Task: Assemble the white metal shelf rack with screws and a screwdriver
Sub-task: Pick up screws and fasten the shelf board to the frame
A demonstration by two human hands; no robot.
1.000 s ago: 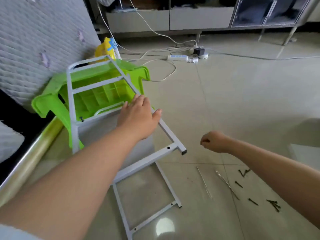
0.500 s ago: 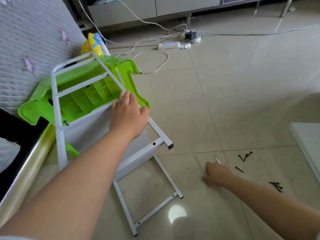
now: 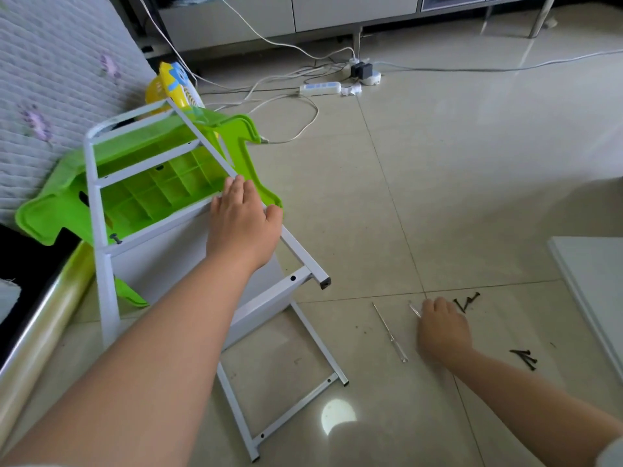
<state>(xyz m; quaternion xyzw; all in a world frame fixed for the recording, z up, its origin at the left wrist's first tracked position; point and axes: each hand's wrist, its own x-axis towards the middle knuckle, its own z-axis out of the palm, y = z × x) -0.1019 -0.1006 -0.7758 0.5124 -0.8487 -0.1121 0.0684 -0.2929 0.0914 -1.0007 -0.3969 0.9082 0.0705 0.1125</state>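
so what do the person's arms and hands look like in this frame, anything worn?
Both forearms are bare, and neither the left hand nor the right hand shows a glove, ring or watch. A pale, light-coloured sleeve edge shows at the lower right corner on the right arm. No markings visible.

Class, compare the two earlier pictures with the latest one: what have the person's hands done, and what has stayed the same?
The right hand dropped from mid-air to the floor and now rests over a thin metal tool between the two groups of screws; whether it grips the tool cannot be told. The left hand still lies on the white rack frame, which leans on the green stool as before.
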